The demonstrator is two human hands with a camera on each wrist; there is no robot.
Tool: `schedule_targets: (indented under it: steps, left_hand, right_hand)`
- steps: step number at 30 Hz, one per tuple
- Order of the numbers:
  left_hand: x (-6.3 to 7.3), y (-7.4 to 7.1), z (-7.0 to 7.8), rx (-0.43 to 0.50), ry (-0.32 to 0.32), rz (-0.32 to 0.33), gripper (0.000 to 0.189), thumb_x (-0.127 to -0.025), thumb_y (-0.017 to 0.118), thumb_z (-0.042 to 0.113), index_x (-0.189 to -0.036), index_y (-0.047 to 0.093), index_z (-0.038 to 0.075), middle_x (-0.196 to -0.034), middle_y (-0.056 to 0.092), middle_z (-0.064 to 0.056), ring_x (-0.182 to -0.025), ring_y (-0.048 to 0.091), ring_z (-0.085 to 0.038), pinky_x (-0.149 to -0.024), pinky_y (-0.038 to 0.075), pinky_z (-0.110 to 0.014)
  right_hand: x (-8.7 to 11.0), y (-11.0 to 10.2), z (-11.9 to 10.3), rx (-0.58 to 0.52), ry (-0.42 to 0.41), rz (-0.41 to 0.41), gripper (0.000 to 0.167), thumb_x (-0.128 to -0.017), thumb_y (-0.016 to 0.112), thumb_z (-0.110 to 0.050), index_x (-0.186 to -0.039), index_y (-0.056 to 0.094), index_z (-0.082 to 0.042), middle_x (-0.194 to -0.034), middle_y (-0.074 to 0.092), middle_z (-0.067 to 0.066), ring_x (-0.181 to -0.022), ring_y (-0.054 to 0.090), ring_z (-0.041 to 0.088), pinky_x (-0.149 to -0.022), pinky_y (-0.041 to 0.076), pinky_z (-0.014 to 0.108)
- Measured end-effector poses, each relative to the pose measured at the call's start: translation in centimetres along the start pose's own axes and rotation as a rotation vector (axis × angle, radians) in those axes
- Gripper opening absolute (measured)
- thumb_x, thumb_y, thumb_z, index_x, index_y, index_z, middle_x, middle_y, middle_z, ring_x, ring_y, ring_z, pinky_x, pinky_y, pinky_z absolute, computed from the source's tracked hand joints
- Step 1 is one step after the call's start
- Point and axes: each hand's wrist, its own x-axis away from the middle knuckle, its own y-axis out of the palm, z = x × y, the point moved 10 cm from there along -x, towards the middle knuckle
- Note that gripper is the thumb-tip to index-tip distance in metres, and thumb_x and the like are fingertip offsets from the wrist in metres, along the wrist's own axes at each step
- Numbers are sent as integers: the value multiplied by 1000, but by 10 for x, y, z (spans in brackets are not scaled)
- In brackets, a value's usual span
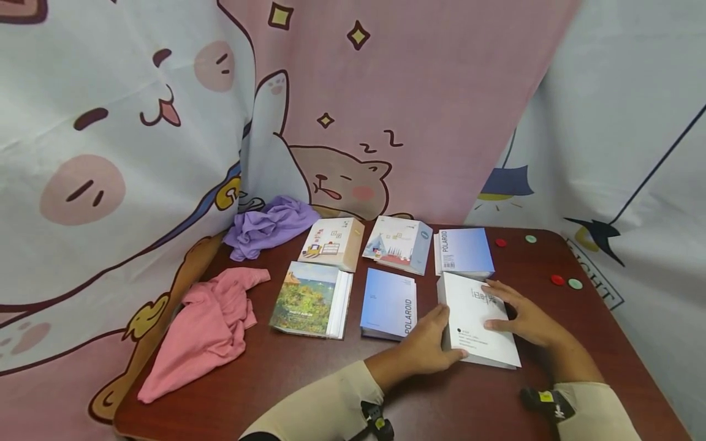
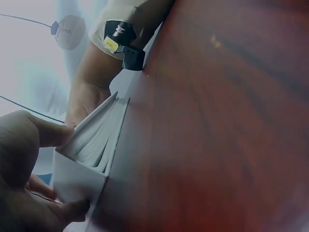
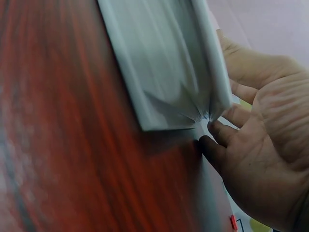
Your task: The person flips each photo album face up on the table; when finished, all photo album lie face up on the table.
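A white photo album (image 1: 480,315) with dark print on its cover lies on the table at the front right. The left hand (image 1: 423,346) grips it along the spine, its thumb at the near corner of the cover. From the other side the right hand (image 1: 524,318) holds the album, thumb on the cover and fingers near the far edge. In the left wrist view, fanned leaves (image 2: 99,137) show between the album's covers. Bent fingertips (image 3: 212,150) of the right hand show at the album's end in the right wrist view.
Several other albums lie in two rows: a blue one (image 1: 388,300), a landscape-covered one (image 1: 306,294), two illustrated ones and another blue one (image 1: 466,248). Pink cloth (image 1: 215,318) and purple cloth (image 1: 273,223) are on the left. Red and green discs (image 1: 557,280) lie at the right edge.
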Motion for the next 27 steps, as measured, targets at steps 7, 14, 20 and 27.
schedule_targets:
  steps: [7,14,20,27]
  left_hand:
    - [-1,-15,-7,-71,-103,-74,89,-100,73,55,-166,43,3,-177,34,-18,-157,48,-24,-121,49,-33]
    - [-3,-57,-32,-89,-169,-73,81,-101,73,52,-165,48,10,-178,36,-14,-159,48,-29,-124,49,-42]
    - [-2,-101,-79,-96,-254,12,75,-102,75,46,-162,51,8,-174,40,-20,-154,52,-37,-123,49,-53]
    - [5,-144,-140,-75,-351,18,76,-101,78,39,-162,50,5,-176,33,-25,-159,42,-47,-124,44,-62]
  right_hand:
    - [-1,-9,-10,11,8,8,96,-85,93,-35,-164,47,-4,-173,29,37,-156,26,67,-112,26,92]
    - [-13,-23,-39,66,12,14,97,-87,93,-39,-164,46,-5,-168,39,34,-149,38,64,-112,34,88]
    - [-39,-29,-73,92,-55,3,91,-89,91,-39,-162,50,-4,-172,36,30,-154,36,62,-114,40,81]
    - [-76,-21,-106,87,-45,-28,91,-92,88,-43,-166,46,-9,-178,28,27,-160,26,61,-120,30,83]
